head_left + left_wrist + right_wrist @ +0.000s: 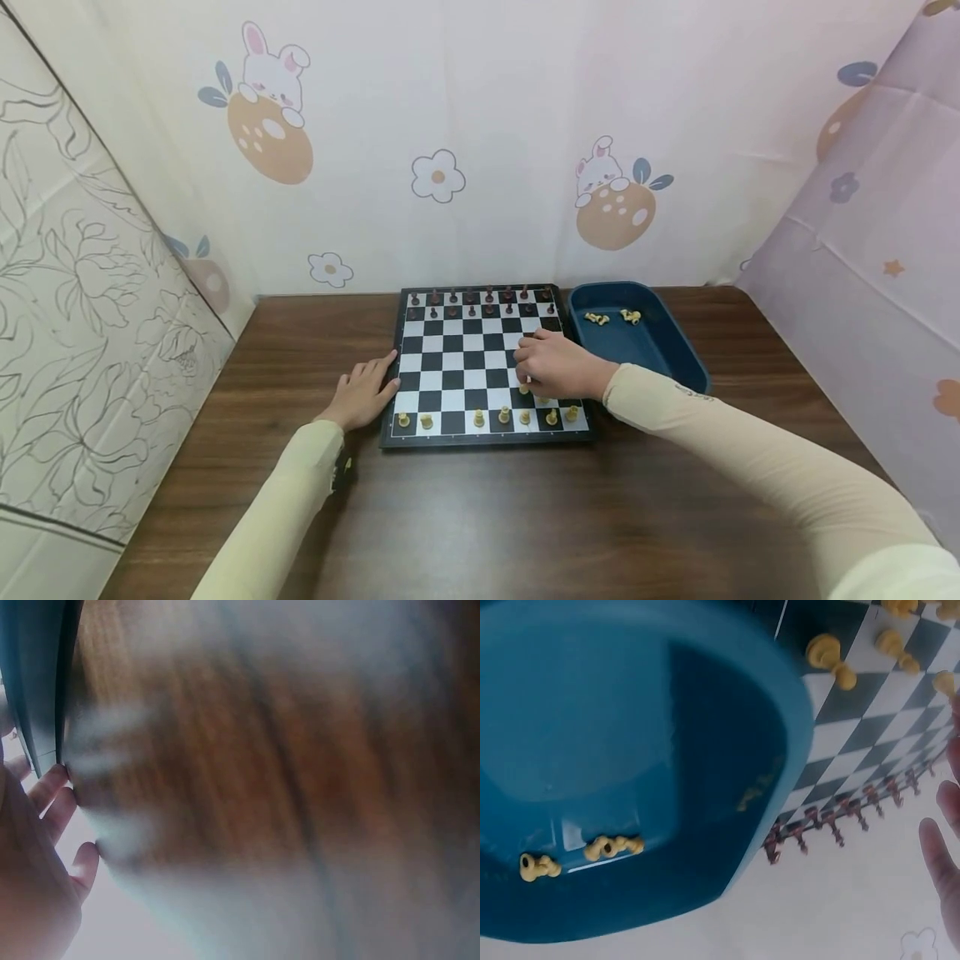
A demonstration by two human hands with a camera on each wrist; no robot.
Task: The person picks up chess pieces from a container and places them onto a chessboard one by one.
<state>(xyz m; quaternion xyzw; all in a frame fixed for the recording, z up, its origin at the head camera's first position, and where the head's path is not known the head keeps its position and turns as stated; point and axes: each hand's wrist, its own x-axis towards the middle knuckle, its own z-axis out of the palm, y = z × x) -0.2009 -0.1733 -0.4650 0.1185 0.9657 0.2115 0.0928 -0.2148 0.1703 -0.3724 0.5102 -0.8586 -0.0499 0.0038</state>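
Observation:
A black-and-white chessboard [453,342] lies on the wooden table. My left hand [362,393] rests at its left edge, fingers extended against the frame; the left wrist view shows the fingertips [54,787] at the dark board side. Over the right part of the board, my right hand [558,367] pinches a pale yellow pawn [524,388] with its fingertips. In the right wrist view that pawn [944,684] appears beside the fingers. Several yellow pieces stand along the near row, among them a rook [479,418]. Dark red pieces [489,295] fill the two far rows.
A blue tray [686,367] stands against the board's right side, under my right forearm. Several yellow pieces [631,317] lie on their sides in it. A patterned curtain [510,208] hangs behind the table [480,517], and a tiled wall [90,317] borders the left.

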